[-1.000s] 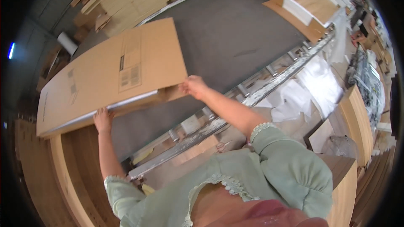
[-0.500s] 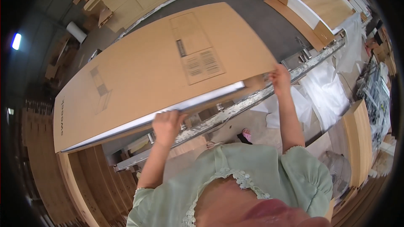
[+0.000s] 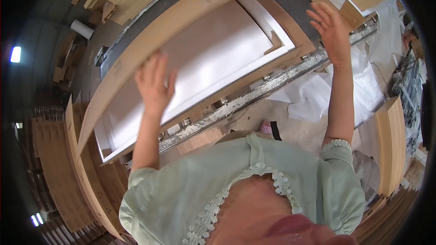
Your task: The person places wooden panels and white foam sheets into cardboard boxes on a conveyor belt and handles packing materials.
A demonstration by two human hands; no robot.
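Both palms open, fingers spread, no clench: left hand presses flat on underside of big cardboard lid lifted over white panel in its box, right hand touches lid's far end, w/ metal table rail behind arms.

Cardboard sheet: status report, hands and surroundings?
Left hand flat against cardboard sheet, fingers spread. Right hand open, near its edge. White panel beneath, on table.

Cardboard stacks along dim left floor; ceiling lamp glowing; white sheets right.
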